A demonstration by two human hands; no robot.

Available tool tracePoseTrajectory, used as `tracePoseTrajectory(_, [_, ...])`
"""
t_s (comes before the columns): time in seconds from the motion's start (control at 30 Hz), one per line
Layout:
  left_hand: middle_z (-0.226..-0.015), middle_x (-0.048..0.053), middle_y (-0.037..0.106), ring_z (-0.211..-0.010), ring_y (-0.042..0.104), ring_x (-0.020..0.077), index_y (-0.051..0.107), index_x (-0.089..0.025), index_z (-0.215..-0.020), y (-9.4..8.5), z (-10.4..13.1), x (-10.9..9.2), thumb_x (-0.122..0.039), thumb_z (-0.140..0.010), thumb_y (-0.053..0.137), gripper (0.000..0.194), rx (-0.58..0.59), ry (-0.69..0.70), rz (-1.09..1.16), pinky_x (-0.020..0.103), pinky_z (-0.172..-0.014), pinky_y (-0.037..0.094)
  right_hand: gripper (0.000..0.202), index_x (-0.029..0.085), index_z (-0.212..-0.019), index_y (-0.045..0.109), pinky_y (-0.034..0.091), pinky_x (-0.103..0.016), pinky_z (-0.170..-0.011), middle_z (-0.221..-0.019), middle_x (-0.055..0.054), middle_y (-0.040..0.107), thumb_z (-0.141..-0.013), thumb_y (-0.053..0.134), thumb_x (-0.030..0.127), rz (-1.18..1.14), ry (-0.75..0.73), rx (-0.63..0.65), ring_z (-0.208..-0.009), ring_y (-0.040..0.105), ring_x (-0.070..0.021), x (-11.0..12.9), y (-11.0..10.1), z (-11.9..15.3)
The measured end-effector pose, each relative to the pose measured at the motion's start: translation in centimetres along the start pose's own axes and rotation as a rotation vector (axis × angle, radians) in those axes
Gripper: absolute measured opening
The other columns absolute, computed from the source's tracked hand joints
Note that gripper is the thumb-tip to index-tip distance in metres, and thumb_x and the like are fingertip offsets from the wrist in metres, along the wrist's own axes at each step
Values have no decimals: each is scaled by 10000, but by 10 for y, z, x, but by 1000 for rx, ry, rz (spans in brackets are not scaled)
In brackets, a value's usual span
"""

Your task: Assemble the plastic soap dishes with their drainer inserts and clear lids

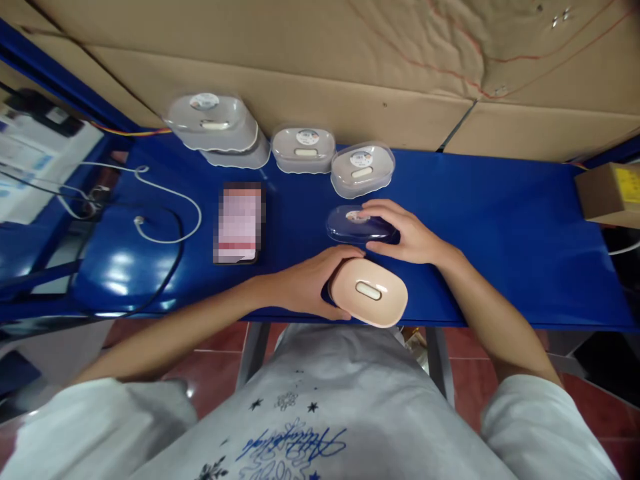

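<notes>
My left hand (313,280) wraps round the left end of a peach oval box (377,307), which has a white oval piece in its top, at the table's front edge. Just behind it, a clear oval lid (345,229) with a round sticker lies on the blue table. Over the right end of this lid is my right hand (407,233), its fingers and thumb apart and touching the lid's edge. Whether the fingers bear on the lid cannot be made out.
Clear-lidded containers stand along the back: a stack (225,133), a single one (303,160) and another (363,175). A phone (240,223) lies left of centre. White cable (200,215) curls at the left. A cardboard box (607,197) sits at the right edge.
</notes>
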State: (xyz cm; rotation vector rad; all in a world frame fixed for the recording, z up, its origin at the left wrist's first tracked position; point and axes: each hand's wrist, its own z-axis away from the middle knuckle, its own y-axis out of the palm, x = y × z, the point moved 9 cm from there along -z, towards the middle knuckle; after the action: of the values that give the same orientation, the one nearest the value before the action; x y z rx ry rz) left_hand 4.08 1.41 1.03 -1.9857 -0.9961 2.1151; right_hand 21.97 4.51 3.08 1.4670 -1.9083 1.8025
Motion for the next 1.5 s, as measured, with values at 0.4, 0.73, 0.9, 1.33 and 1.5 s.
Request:
tracePoseTrajectory(0.4, [-1621,154,637,-1472,618,424,472,-324,-1672,-8,-6,11,-674,-774,948,1075,-48,-28,-146,603,-1242,460,644,403,-1626,556,336,-774,-1292,-1797,-68,493,-1028,723,575,334,174,-1,-1658,415,-478,-14,2,9])
tracePoseTrajectory(0.73, [-1471,170,747,-1364,692,433,586,-218,-1591,-29,-3,8,-804,-836,832,987,-171,-45,-424,567,-1191,467,509,354,-1498,698,582,-574,-1133,-1489,-67,772,-1053,708,602,244,-75,41,-1339,746,-360,57,11,6])
tracePoseTrajectory(0.9, [-1408,142,773,-1294,724,406,598,-244,-1564,-34,-4,12,-829,-797,852,998,-166,-79,-460,529,-1162,484,762,312,-1573,633,553,-648,-1214,-1673,-164,601,-965,736,760,217,-24,206,-1525,604,-428,58,33,9])
tracePoseTrajectory(1.33, [-1430,151,762,-1272,741,388,547,-223,-1588,-43,-4,19,-843,-747,892,1100,-228,-104,-384,532,-1137,529,601,226,-1569,589,507,-624,-1297,-1768,-224,468,-1081,678,564,195,-141,158,-1653,480,-394,63,34,14])
tracePoseTrajectory(1.5, [-1506,171,725,-1341,721,391,554,-206,-1566,-45,-3,16,-806,-735,926,1090,-241,-96,-331,551,-1169,531,593,193,-1581,581,500,-594,-1308,-1744,-237,493,-1103,646,538,194,-161,141,-1646,491,-383,67,31,14])
